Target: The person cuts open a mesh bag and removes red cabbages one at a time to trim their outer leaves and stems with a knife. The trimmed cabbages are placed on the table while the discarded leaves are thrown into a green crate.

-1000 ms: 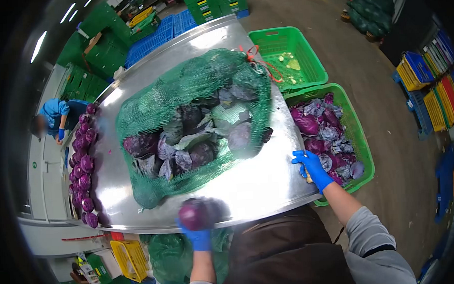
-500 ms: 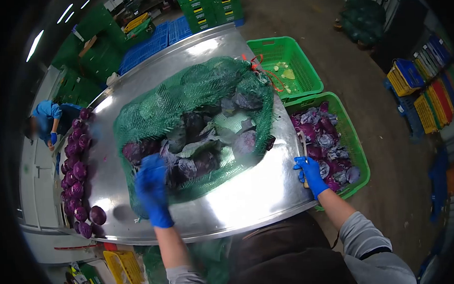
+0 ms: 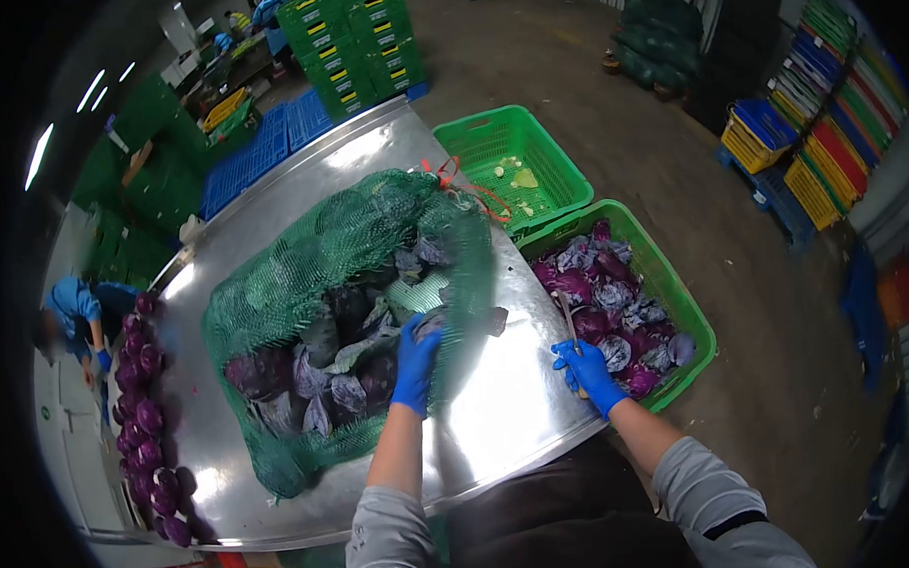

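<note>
Touching a red cabbage (image 3: 432,327) in an open green net bag (image 3: 303,244) on the worktop (image 3: 508,387) with left hand (image 3: 415,365), grip's closure unclear, clamping a knife (image 3: 570,325) in right hand (image 3: 591,377), beside green crate (image 3: 670,288).

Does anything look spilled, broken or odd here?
The green mesh bag stands out: it gapes widely, leaving the red cabbages inside exposed. That may be a deliberate cut rather than damage. Pale leaf scraps lie scattered in the far green crate, though they look like ordinary trimmings.
</note>
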`<state>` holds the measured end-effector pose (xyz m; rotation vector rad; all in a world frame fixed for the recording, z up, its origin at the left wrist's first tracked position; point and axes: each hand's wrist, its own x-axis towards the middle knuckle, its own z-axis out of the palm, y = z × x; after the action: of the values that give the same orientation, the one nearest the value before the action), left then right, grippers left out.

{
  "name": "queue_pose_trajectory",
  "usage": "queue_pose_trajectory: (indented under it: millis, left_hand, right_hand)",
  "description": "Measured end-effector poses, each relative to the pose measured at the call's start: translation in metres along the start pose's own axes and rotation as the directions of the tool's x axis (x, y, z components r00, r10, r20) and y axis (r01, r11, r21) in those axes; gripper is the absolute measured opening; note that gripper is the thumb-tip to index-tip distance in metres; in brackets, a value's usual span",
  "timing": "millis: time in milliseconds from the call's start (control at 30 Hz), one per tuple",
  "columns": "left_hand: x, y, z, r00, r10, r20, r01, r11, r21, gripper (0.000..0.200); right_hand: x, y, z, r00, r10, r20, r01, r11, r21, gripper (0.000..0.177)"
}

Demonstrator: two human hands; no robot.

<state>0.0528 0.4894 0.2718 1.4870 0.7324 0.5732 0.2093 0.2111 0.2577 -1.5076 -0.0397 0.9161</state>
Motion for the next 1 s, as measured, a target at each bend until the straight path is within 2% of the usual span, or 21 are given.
queue_pose_trajectory:
  millis: [67,100,167,200,233,267,300,367,400,433,467,500,567,667,767,800,833,900,933,967,1000]
  left_hand:
    - [0.000,0.006,-0.014,0.983,-0.029,0.179,0.116,0.858,-0.501,0.062]
    - [-0.006,0.007,-0.017,0.982,-0.030,0.188,0.120,0.863,-0.491,0.062]
    - [-0.018,0.013,-0.019,0.995,-0.070,0.073,0.097,0.461,-0.882,0.062]
    - [-0.018,0.035,-0.014,0.998,0.035,-0.048,-0.058,0.463,-0.884,0.067]
    - [-0.032,0.085,-0.001,0.947,0.199,-0.251,-0.319,0.654,-0.686,0.076]
    - [-0.044,0.119,0.005,0.919,0.239,-0.313,-0.383,0.730,-0.566,0.082]
    - [-0.044,0.130,0.004,0.869,0.346,-0.353,-0.486,0.727,-0.485,0.086]
    - [-0.057,0.150,-0.006,0.756,0.574,-0.315,-0.542,0.818,0.192,0.084]
    - [-0.064,0.147,-0.006,0.760,0.571,-0.309,-0.538,0.820,0.194,0.084]
    - [-0.076,0.140,-0.004,0.845,0.413,-0.341,-0.509,0.817,-0.271,0.074]
    - [-0.091,0.132,-0.001,0.924,0.248,-0.291,-0.382,0.625,-0.680,0.065]
    - [-0.111,0.126,0.009,0.963,0.216,-0.163,-0.261,0.586,-0.767,0.068]
    - [-0.127,0.111,0.037,0.971,0.159,-0.181,-0.239,0.717,-0.654,0.076]
    - [-0.136,0.122,0.067,0.996,0.089,-0.023,-0.086,0.815,-0.574,0.107]
    - [-0.135,0.098,0.090,0.933,0.358,0.028,-0.352,0.928,-0.125,0.098]
    - [-0.133,0.082,0.092,0.964,0.225,0.142,-0.244,0.960,0.139,0.094]
    - [-0.127,0.057,0.094,0.949,0.181,0.257,-0.290,0.819,0.495,0.094]
    - [-0.121,0.056,0.105,0.957,0.270,0.104,-0.283,0.802,0.526,0.095]
    - [-0.115,0.060,0.107,0.977,0.201,0.076,-0.212,0.849,0.485,0.095]
    - [-0.112,0.064,0.106,0.991,0.121,0.049,-0.130,0.886,0.444,0.096]
    - [-0.104,0.059,0.106,0.987,0.142,0.076,-0.161,0.881,0.446,0.097]
  right_hand:
    - [-0.004,-0.007,0.002,0.998,0.046,0.040,-0.047,0.999,0.021,0.015]
    - [-0.010,-0.009,0.006,0.998,0.046,0.036,-0.047,0.998,0.035,0.015]
    - [-0.021,-0.016,0.014,0.994,-0.074,0.084,0.069,0.996,0.063,0.015]
    - [-0.024,-0.018,0.021,0.994,-0.070,0.083,0.065,0.996,0.063,0.015]
    - [-0.028,-0.018,0.031,0.965,-0.218,0.143,0.224,0.974,-0.027,0.016]
    - [-0.031,-0.020,0.042,0.909,-0.356,0.216,0.384,0.917,-0.103,0.018]
    - [-0.038,-0.030,0.054,0.910,-0.355,0.216,0.382,0.919,-0.100,0.018]
    - [-0.065,-0.065,0.078,0.809,-0.463,0.363,0.491,0.871,0.016,0.025]
    - [-0.086,-0.092,0.091,0.852,-0.360,0.380,0.361,0.930,0.071,0.023]
    - [-0.099,-0.112,0.097,0.880,-0.255,0.400,0.224,0.967,0.122,0.022]
    - [-0.099,-0.115,0.095,0.793,-0.242,0.559,-0.045,0.892,0.450,0.033]
    - [-0.100,-0.115,0.093,0.799,-0.233,0.554,-0.050,0.893,0.447,0.033]
    - [-0.102,-0.115,0.088,0.764,-0.180,0.620,-0.063,0.935,0.349,0.048]
    - [-0.088,-0.110,0.057,0.902,-0.035,0.430,-0.101,0.952,0.290,0.051]
    - [-0.068,-0.105,0.024,0.943,0.151,0.295,-0.147,0.988,-0.038,0.055]
    - [-0.048,-0.075,0.017,0.952,0.128,0.279,-0.106,0.990,-0.092,0.052]
    - [-0.032,-0.046,0.009,0.959,0.102,0.264,-0.064,0.987,-0.149,0.049]
    - [-0.027,-0.035,0.001,0.923,0.212,0.321,-0.230,0.973,0.020,0.043]
    - [-0.029,-0.024,0.002,0.971,-0.165,0.175,0.209,0.938,-0.275,0.041]
    - [-0.035,-0.012,0.004,0.831,-0.534,0.156,0.517,0.635,-0.574,0.039]
    - [-0.038,-0.013,0.005,0.739,-0.655,0.155,0.604,0.544,-0.583,0.035]
